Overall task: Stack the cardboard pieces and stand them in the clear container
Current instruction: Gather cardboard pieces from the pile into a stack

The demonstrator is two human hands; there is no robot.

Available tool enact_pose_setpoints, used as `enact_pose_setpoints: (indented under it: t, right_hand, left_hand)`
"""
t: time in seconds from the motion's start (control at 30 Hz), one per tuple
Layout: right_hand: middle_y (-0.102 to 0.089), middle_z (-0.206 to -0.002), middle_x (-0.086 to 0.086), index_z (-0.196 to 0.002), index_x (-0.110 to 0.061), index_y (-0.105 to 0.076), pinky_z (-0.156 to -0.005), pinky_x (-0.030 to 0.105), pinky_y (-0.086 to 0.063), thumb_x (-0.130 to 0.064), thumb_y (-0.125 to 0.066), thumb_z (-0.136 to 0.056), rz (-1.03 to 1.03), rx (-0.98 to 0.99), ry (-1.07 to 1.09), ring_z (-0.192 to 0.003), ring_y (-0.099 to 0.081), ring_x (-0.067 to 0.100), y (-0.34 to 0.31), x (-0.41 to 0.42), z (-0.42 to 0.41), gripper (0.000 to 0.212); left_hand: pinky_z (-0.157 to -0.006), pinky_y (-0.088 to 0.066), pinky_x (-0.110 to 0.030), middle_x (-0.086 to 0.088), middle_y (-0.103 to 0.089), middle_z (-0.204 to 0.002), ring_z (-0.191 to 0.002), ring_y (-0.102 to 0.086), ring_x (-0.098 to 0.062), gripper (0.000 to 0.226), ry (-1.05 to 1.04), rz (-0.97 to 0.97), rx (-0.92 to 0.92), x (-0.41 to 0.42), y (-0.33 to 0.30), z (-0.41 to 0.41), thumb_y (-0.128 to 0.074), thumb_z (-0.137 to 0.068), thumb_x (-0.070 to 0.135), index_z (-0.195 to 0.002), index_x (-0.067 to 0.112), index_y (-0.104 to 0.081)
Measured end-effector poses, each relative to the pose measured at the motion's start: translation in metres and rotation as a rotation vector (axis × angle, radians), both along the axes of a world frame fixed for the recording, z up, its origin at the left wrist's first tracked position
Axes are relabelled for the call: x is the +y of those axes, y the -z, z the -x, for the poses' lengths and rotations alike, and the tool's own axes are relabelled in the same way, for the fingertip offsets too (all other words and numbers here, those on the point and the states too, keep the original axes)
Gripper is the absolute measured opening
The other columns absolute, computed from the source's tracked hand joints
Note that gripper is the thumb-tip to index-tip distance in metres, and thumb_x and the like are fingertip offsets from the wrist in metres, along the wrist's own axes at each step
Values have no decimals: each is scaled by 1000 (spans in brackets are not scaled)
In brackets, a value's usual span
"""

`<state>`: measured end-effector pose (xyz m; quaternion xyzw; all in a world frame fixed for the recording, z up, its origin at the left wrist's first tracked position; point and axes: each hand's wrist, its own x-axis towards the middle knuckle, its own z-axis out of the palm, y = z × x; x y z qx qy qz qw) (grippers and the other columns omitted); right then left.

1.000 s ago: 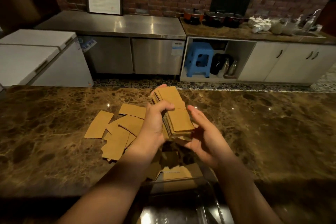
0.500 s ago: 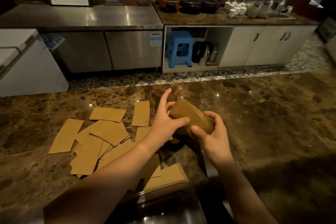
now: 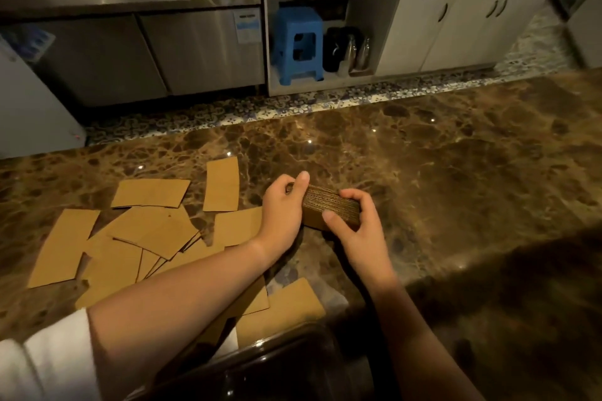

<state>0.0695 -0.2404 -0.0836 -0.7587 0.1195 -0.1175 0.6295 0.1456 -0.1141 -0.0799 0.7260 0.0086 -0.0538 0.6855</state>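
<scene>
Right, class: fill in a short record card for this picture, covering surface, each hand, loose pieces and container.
surface: brown marble counter
left hand: grips the cardboard stack at its left end
right hand: grips the same stack at its right end
stack: on edge on the counter
loose pieces: scattered flat, left of the hands
clear container: bottom edge, near the person

Both forearms reach forward from the lower edge of the view and converge near the centre. The left hand (image 3: 281, 205) comes in from the lower left, palm turned inward, fingers curled over and one fingertip raised above the rest. A white sleeve (image 3: 49, 365) is pushed up near that elbow. The right hand (image 3: 356, 226) faces it, thumb forward and fingers bent round; how tightly it closes seems unclear in the dim light.
</scene>
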Motion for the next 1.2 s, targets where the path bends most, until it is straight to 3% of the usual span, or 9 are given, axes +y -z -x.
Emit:
enact_pose_setpoints:
  t: [0.1,0.27,0.4,0.53,0.63,0.83,1.0,1.1,1.2]
  right_hand:
    - [-69,-104,-12,-100,-42,-63,-77,23,-52,-40,-63,-92,-79,-84,149,-97,-67,5,2,10,-7,8]
    - [-71,-120,-6,-116,-52,-61,-86,26,-57,-14,-62,-93,-285,-128,271,-114,-66,8,2,15,-18,44]
    - [-73,-118,-8,-117,-39,-65,-84,16,-54,2,-54,-94,-455,-154,309,-116,-65,5,2,17,-24,49]
    - [-70,-127,-8,-123,-38,-61,-88,18,-54,-27,-52,-96,-521,-154,298,-122,-62,6,3,17,-22,30]
    - [-68,-130,-13,-129,-49,-54,-92,22,-54,-31,-51,-101,-394,-144,286,-124,-60,5,5,17,-20,33]
    - [-65,-132,-1,-142,-25,-50,-92,16,-50,0,-46,-102,-406,-123,367,-118,-63,2,5,17,-26,48]
    - [-76,-112,-12,-130,-32,-62,-77,18,-55,-36,-44,-98,-394,-110,360,-108,-69,8,-3,20,-24,37]
    - [-73,-121,-6,-128,-51,-60,-90,28,-54,-74,-37,-90,-366,-111,327,-116,-65,7,-4,19,-18,49]
    - [-71,-126,-8,-126,-53,-59,-106,46,-47,-81,-32,-87,-391,-90,315,-121,-61,5,-5,21,-15,56]
  left_hand:
    - [-82,-52,-34,0,-70,-100,-91,-66,-13,17,-54,22,-31,-6,-2,-1,-51,-104,19,-94,22,-64]
    - [-90,-46,-12,10,-64,-117,-104,-59,11,26,-7,83,-81,-6,-5,-3,-49,-103,7,-114,28,-58]
    - [-106,-46,-35,2,-67,-123,-118,-61,-7,24,90,153,-9,0,-3,-6,-45,-105,12,-123,18,-61]
    - [-106,-47,-36,4,-67,-129,-120,-61,-6,37,96,211,25,2,-7,-2,-42,-101,42,-130,26,-57]
    - [-110,-43,-48,-1,-65,-131,-126,-59,-20,28,98,199,18,-1,-4,-2,-44,-106,22,-131,29,-54]
    - [-92,-48,-18,-5,-64,-130,-117,-61,-5,36,94,172,36,1,-8,-4,-40,-104,0,-128,23,-55]
    - [-106,-45,-50,-2,-76,-114,-119,-64,-24,36,97,223,42,4,-11,1,-38,-104,40,-127,28,-63]
    - [-106,-45,-48,4,-73,-123,-123,-62,-21,51,122,285,89,6,-13,3,-33,-95,63,-130,39,-61]
    - [-108,-44,-48,7,-71,-126,-127,-58,-18,56,132,274,126,5,-16,5,-33,-87,75,-128,45,-58]
